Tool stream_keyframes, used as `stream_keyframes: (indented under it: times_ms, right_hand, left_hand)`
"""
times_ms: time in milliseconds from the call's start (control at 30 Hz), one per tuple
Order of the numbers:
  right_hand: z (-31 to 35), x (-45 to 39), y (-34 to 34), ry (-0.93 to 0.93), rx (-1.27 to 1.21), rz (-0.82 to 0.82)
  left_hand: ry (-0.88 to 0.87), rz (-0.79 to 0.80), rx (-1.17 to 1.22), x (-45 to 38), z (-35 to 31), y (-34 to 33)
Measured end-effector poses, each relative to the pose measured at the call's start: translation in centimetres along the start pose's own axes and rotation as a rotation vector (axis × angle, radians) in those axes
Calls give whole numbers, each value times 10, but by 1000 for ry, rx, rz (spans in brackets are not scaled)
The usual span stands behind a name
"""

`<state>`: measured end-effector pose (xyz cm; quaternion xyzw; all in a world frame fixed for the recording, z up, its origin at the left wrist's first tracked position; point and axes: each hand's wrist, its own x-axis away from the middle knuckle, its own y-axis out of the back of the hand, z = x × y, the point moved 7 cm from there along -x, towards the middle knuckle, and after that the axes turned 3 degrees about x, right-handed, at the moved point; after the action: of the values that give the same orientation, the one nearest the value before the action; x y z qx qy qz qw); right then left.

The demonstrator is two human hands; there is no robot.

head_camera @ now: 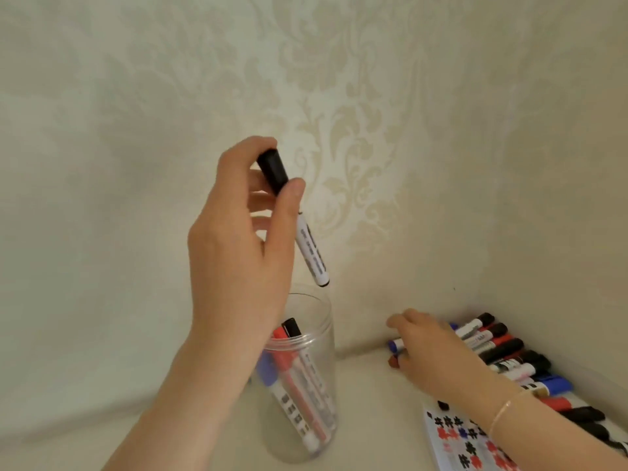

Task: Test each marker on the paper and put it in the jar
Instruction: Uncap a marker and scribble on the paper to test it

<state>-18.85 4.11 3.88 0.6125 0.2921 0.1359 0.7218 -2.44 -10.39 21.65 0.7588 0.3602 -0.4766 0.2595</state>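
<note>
My left hand [238, 246] pinches a black-capped white marker [307, 248] near its cap, holding it tilted above the mouth of the clear plastic jar [319, 338]. The jar stands on the table and holds several markers with red, blue and black caps. My right hand [438, 351] reaches over the left end of a row of markers [509, 351] by the wall, its fingers on a blue-capped marker [395, 345] and a red-capped one [394, 361]; the grip itself is hidden. The paper [455, 436] with red, black and blue test marks lies under my right forearm.
A patterned cream wall stands close behind and to the right, forming a corner. The marker row runs along the right wall toward the lower right edge. The light tabletop stretches to the left of the jar.
</note>
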Motion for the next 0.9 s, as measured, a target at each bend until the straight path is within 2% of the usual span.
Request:
stream_keyframes:
  times_ms: [33,100,200,300,400,500,600,633,700,767,833,900]
  right_hand:
    - [-5,-3,-17,-5,154,90]
    - [-9,-7,-43,16,302,190]
    - [-8,-13,-60,58,401,162]
    - [-10,-18,-61,65,390,60]
    - [-10,-21,-62,55,312,70]
    - [-1,-22,-44,81,244,-87]
    - [1,-19,-53,155,152,30]
    - [3,-18,-50,199,38,5]
    - [5,-14,-23,205,-344,-195]
    - [-4,-6,11,46,-785,-414]
    - [-14,5,35,-117,-1163,-567]
    - [-22,13,51,-239,-1396,-634]
  left_hand:
    - [43,38,-49,-7,11,-1]
    - [132,172,-152,-10,34,-9]
    - [257,378,-228,-2,59,-22]
    - [353,525,-281,8,74,-33]
    - [393,654,-374,14,85,-43]
    - [461,831,-400,26,94,-56]
    - [447,1016,-508,38,100,-64]
    - [434,1062,-534,41,102,-66]
    - [416,1153,-581,46,106,-68]
    - [417,1200,-627,49,110,-67]
    - [423,1112,-672,42,106,-61]
    - [281,883,-811,27,81,-51]
